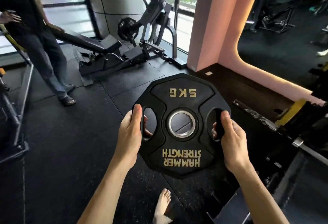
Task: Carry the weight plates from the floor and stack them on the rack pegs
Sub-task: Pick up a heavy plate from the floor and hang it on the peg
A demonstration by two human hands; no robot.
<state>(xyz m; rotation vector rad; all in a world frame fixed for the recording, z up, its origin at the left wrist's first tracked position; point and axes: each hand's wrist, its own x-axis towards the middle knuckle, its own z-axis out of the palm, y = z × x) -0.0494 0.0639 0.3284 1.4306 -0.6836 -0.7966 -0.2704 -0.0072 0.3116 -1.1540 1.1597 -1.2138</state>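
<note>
Gripping a black 5 kg weight plate (181, 126) by its side handle slots, the left hand (130, 135) and right hand (230, 140) hold it in the air above the dark rubber floor (62, 144), face up toward the head camera. A bare foot (162, 207) shows below, a barbell (266, 119) lies right, and another person (35, 34) stands at left.

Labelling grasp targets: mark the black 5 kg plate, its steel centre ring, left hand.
black 5 kg weight plate (182, 159), head view, lower face by lettering
steel centre ring (170, 124), head view, left rim
left hand (128, 135), head view, back of hand
</note>
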